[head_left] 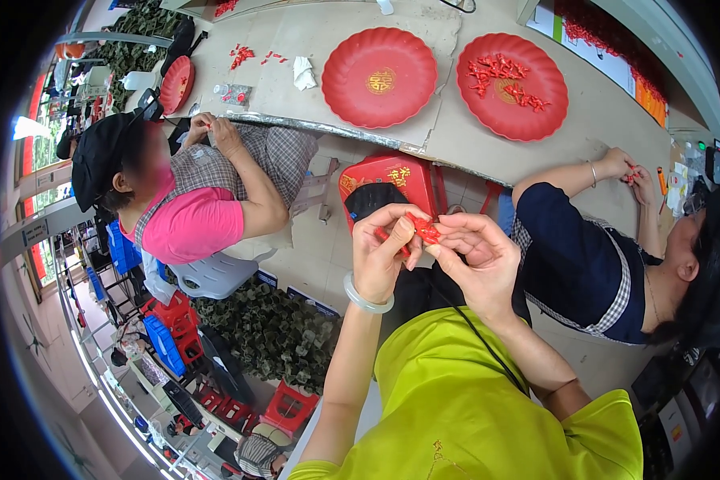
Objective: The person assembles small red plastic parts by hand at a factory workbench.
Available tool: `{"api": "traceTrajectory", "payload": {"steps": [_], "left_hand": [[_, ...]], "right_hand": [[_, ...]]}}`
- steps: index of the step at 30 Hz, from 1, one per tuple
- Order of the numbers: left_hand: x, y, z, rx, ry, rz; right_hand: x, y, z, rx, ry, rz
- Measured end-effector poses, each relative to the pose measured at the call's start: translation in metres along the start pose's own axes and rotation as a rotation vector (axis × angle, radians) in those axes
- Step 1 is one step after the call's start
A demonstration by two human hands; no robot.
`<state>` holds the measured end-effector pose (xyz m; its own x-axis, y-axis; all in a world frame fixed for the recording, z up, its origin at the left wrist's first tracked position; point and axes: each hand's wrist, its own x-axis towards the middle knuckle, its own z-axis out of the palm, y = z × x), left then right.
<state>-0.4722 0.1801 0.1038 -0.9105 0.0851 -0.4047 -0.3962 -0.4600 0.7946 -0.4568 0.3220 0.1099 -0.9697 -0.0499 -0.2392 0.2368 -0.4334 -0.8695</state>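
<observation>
My left hand [382, 254] and my right hand [482, 262] meet in front of my chest, above my lap. Between their fingertips they pinch a small, glossy red piece [426, 231] with an uneven shape; its exact kind is too small to make out. More red shows under the curled fingers of my left hand, partly hidden. Beyond my hands, on the table [296, 108], lies a scalloped red plate [342, 74] with a gold emblem. To its right, a second red plate [500, 122] holds a loose heap of similar small red pieces [496, 70].
Co-workers in a pink top [200, 226] and a navy top [564, 248] sit left and right, handling small red bits. A red box-shaped stool [388, 180] stands under the table edge. A crumpled white tissue [303, 73] and scattered red bits [242, 55] lie left of the plates.
</observation>
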Motion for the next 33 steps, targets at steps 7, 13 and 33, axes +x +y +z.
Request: {"api": "traceTrajectory", "payload": {"steps": [7,13,33], "left_hand": [[0.002,-0.005,0.001,-0.171,-0.042,-0.069],[0.003,-0.012,-0.006,-0.307,-0.073,-0.095],[-0.009,-0.02,-0.018,-0.363,-0.068,-0.07]], "right_hand": [[0.002,0.002,0.002,0.035,0.016,-0.01],[0.008,0.004,-0.002,0.095,0.061,0.002],[0.27,0.125,-0.142,-1.096,0.801,-0.034]]}}
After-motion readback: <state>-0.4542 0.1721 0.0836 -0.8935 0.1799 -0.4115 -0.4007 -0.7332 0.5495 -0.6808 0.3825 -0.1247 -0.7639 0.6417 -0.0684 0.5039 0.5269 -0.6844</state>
